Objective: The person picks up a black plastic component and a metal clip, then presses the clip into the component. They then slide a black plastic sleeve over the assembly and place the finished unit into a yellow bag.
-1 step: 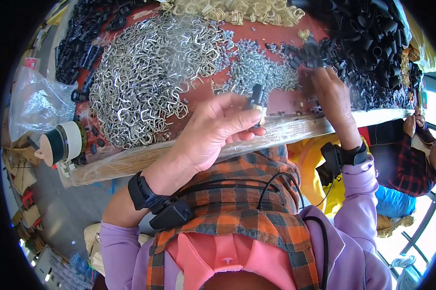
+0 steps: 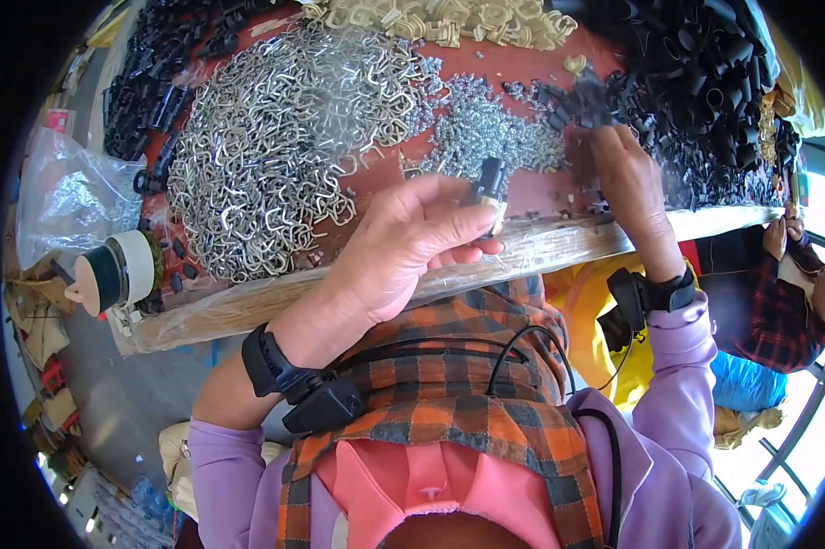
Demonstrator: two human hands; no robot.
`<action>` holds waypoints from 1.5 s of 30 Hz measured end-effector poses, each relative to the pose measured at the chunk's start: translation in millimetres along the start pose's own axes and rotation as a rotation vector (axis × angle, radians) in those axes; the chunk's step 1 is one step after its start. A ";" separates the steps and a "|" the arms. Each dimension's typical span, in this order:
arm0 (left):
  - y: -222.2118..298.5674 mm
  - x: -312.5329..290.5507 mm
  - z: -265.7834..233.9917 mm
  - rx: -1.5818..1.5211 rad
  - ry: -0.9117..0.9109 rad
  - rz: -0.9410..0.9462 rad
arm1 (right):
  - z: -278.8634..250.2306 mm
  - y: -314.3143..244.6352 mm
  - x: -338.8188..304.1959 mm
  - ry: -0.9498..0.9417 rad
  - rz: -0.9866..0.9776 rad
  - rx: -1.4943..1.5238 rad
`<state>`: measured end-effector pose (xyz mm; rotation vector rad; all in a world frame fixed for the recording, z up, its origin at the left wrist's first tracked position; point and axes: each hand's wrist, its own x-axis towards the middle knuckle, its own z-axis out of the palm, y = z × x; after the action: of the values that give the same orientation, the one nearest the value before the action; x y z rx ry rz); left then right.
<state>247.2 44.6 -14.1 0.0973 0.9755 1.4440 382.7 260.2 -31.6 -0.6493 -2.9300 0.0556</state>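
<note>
Pinching a seemingly unfinished fitting point(image 2: 492, 176) in our left hand point(image 2: 412, 233), we have black parts point(image 2: 593, 101) remaining at our right hand point(image 2: 628, 178), grip unclear.

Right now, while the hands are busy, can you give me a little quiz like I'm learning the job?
1. What does the left hand hold?
a) a bent metal piece
b) a small black-and-cream part
c) a spool
2. True or false: the big pile of bent metal pieces lies left of the small silver bits.
3. Fill the gap: the hand nearer the black tubes is the ____ hand.

Key: 1. b. 2. True. 3. Right.
</note>
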 end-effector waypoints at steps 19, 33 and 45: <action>-25.4 -31.3 31.3 0.062 -0.016 0.072 | -46.4 -94.3 -57.2 0.338 -0.190 0.761; -29.7 -12.4 45.3 0.090 -0.141 -0.092 | -34.0 -62.5 -66.9 0.463 -0.426 0.458; -8.0 19.3 34.0 0.161 -0.122 -0.059 | -7.8 159.6 56.5 0.440 0.281 -0.343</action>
<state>270.7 76.0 -7.1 0.2695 0.9844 1.2890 399.8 428.7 -27.2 -0.9741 -2.4234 -0.5035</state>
